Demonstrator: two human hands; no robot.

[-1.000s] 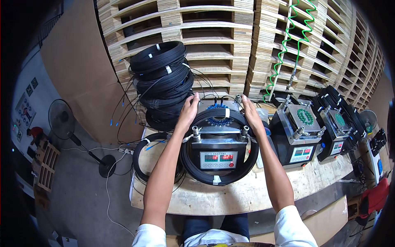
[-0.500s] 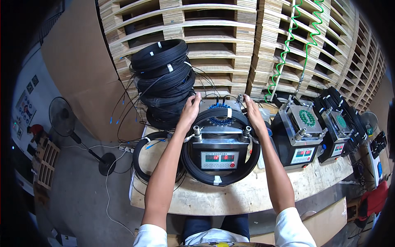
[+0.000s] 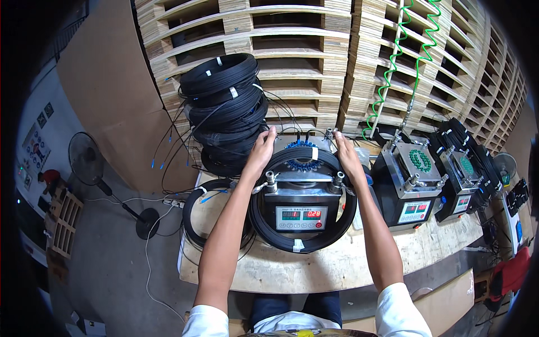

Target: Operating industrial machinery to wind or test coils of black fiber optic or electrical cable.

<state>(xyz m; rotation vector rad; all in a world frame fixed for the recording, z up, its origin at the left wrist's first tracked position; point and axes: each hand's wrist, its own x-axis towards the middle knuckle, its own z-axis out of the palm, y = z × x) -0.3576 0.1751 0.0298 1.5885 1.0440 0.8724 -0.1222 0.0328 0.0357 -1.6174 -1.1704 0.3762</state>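
A boxy bench machine (image 3: pixel 303 197) with a metal top plate and lit red digits stands before me. A black cable coil (image 3: pixel 332 238) loops around it, its back part lying over the top. Blue-tipped fittings ring the machine's round centre. My left hand (image 3: pixel 261 151) rests at the rear left corner of the plate, thumb and fingers apart; the rear left knob is not visible. At the rear right corner lies my right hand (image 3: pixel 349 158), fingers stretched, its thumb beside the rear knob (image 3: pixel 329 133). Neither hand visibly grips anything. Two front knobs (image 3: pixel 270 181) stand between my forearms.
Stacked black cable coils (image 3: pixel 224 106) rise at the back left, loose ends hanging. Another coil (image 3: pixel 191 224) lies on the wooden table (image 3: pixel 359 261). Two similar machines (image 3: pixel 412 180) stand at the right. Wooden pallets (image 3: pixel 292 67) rise behind; a floor fan (image 3: pixel 84 160) stands left.
The red digits on the machine's display have changed. My hands keep their places at the plate's rear corners; the whole view shifts only slightly.
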